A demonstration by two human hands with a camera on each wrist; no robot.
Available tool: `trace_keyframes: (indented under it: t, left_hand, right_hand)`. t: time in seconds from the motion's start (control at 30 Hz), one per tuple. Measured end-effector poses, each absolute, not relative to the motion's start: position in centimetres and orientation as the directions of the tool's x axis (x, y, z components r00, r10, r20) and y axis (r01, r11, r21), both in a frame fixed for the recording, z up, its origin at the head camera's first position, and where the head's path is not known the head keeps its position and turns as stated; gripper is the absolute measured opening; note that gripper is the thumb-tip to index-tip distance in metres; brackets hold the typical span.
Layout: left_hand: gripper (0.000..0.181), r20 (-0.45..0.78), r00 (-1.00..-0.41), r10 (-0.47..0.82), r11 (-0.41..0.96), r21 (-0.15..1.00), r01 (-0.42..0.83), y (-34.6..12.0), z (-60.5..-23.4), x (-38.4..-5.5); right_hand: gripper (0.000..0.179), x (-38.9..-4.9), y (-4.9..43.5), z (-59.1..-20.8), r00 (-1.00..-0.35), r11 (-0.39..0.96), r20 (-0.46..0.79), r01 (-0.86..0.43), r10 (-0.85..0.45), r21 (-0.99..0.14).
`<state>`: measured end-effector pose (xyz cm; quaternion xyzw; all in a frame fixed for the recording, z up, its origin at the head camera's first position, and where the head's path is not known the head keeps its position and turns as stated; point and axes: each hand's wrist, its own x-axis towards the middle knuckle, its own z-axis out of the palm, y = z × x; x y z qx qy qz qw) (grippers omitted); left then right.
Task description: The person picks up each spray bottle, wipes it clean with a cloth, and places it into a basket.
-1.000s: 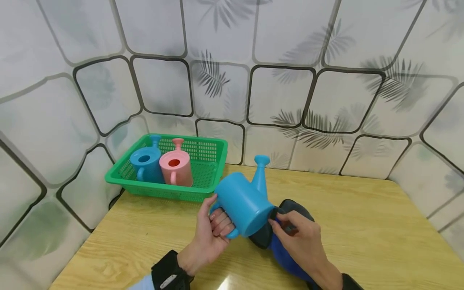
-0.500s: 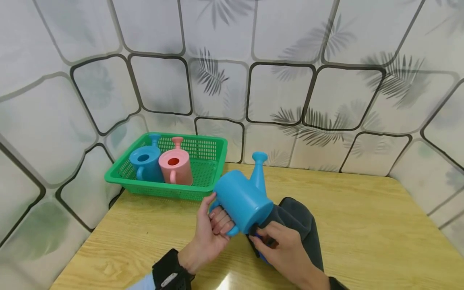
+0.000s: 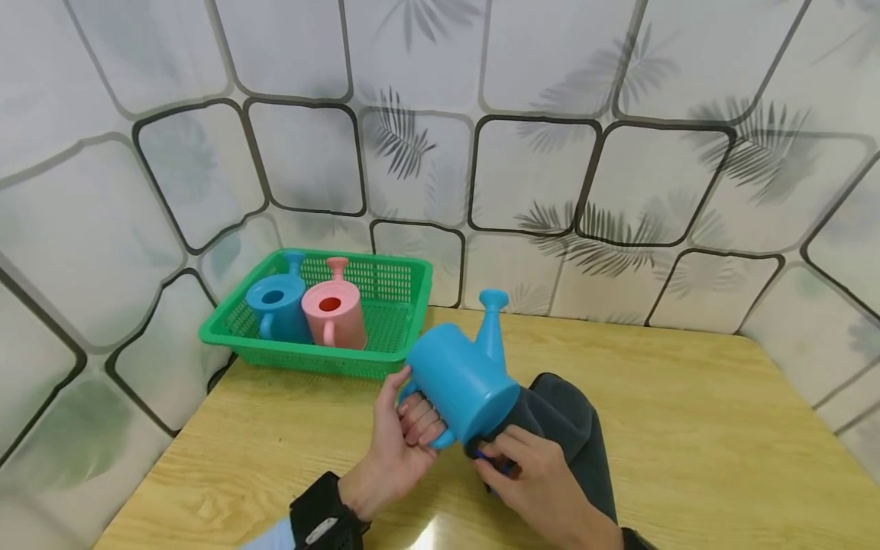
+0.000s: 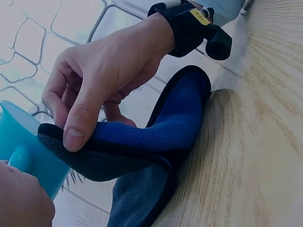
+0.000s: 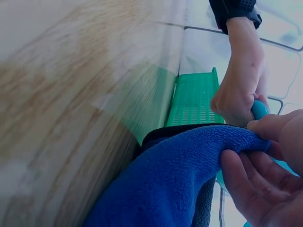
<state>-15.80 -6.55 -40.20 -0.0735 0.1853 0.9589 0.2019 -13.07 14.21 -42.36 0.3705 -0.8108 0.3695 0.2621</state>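
Observation:
A light blue watering can [image 3: 457, 378] is tilted above the table, its spout up and its base toward the lower right. My left hand [image 3: 397, 435] grips it by the handle, fingers curled through the loop. With thumb and fingers, my right hand [image 3: 532, 470] pinches the edge of a dark grey cloth [image 3: 567, 424] right at the can's lower rim. The cloth's other face is bright blue and fuzzy, with a black border, as the blue fleece side [image 5: 165, 175] in the right wrist view shows. The rest of the cloth drapes down onto the table.
A green plastic basket [image 3: 323, 367] stands at the back left of the wooden table [image 3: 694, 428]. Inside it are a blue watering can [image 3: 285, 325] and a pink watering can [image 3: 344, 325], both upright. A patterned curtain wall [image 3: 426, 176] closes off the back and sides.
My right hand has moved left along the can's base to its lower rim, carrying the cloth, whose grey side now faces up. The left hand and can have stayed nearly still.

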Motion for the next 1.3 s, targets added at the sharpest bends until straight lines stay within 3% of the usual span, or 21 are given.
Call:
trace_keyframes:
  t: [0.23, 1.03, 1.2, 1.3]
  left_hand:
    - [0.056, -0.229, -0.906, 0.357, -0.854, 0.312, -0.416, -6.6, -40.1, -15.8]
    - [0.055, -0.238, -0.909, 0.342, -0.831, 0.375, -0.411, -7.2, -40.1, -15.8]
    - [0.057, -0.208, -0.918, 0.336, -0.786, 0.475, -0.396, -7.6, -40.3, -15.9]
    - [0.059, -0.178, -0.929, 0.323, -0.695, 0.622, -0.361, -7.9, -40.5, -16.0]
  right_hand:
    - [0.033, -13.8, 14.9, -42.4, -0.627, 0.510, 0.676, -0.756, -0.387, -0.409]
    - [0.034, -15.7, 17.1, -41.6, -0.611, 0.561, 0.754, -0.722, -0.242, -0.405]
    - [0.031, -16.3, 18.1, -40.5, -0.628, 0.575, 0.771, -0.669, -0.099, -0.471]
    - [0.025, -17.0, 19.2, -39.2, -0.720, 0.540, 0.692, -0.562, 0.054, -0.627]
